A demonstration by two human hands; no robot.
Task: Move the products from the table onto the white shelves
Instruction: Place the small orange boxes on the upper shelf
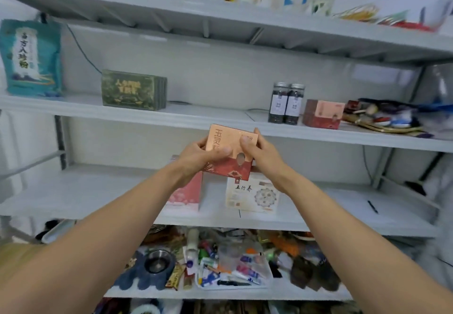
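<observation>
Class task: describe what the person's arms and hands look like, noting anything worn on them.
Both are bare. The left hand and right hand wear no gloves; no ring, watch or bracelet shows. The left forearm and right forearm are uncovered to the picture's edge, no sleeve in view.

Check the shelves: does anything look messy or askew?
Yes. A jumbled heap clutters the right end of the jar shelf, and small items crowd the tray two shelves down. The shelved boxes stand straight.
</observation>
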